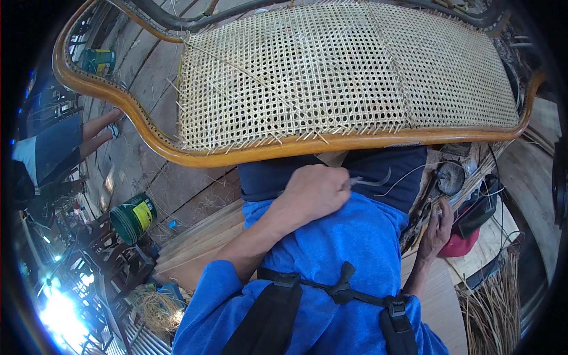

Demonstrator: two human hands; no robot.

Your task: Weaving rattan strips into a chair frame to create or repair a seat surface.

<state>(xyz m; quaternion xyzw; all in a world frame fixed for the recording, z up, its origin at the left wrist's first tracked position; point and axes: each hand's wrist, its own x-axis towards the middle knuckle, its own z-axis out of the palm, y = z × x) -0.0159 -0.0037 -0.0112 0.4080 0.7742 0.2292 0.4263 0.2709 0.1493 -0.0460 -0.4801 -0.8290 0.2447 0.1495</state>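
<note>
A wooden furniture frame [236,157] with a woven cane panel [284,77] lies across my thighs. Loose cane ends stick out along its near edge. My left hand [316,188] is closed in a fist over my lap, just below the frame. From it a thin metal hook tool [378,181] with a curved tip points to the right. Down at my right side, my right hand [436,229] reaches with fingers extended toward a round dark dish [451,177]; I see nothing held in it. A thin pale strand [408,173] runs between my lap and the dish.
Beside my right hand lie a black and red bag [473,222] and a bundle of cane strips [491,302]. Green buckets [131,219] stand on the plank floor at left. Another person's legs [97,127] show at far left, near wooden furniture parts.
</note>
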